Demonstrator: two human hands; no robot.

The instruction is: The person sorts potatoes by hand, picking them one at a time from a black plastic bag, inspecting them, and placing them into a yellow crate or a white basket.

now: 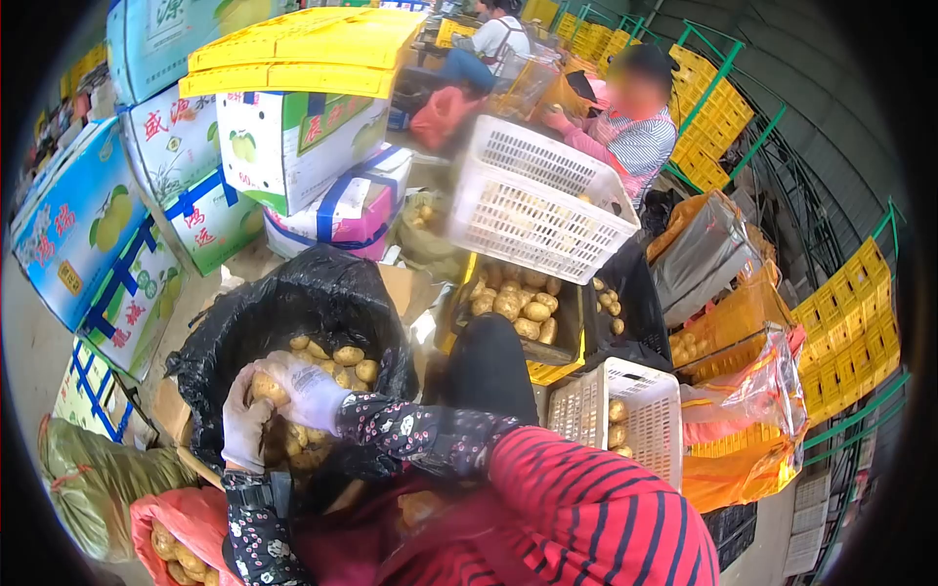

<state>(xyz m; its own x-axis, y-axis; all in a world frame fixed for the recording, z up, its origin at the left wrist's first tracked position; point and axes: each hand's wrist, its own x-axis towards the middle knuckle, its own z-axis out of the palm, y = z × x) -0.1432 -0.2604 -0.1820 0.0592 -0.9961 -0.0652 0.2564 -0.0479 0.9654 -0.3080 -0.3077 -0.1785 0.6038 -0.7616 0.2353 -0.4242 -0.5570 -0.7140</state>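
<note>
Both my hands wear pale work gloves and come together over a container lined with a black plastic bag point(230, 337). A single potato point(267, 389) is between them. My left hand point(244, 425) has its fingers closed around the potato's left side. From the right, my right hand point(311, 391) closes on the same potato, its fingertips partly hidden. Below and behind the hands, loose potatoes point(365, 370) lie inside the bag.
Yellow crate point(567, 373) with potatoes stands beyond my knee. Above it sits a white crate point(542, 210); another white crate point(660, 420) is at right. Stacked cartons point(88, 225) rise at left. A red sack point(186, 508) of potatoes sits lower left. A co-worker point(635, 137) works opposite.
</note>
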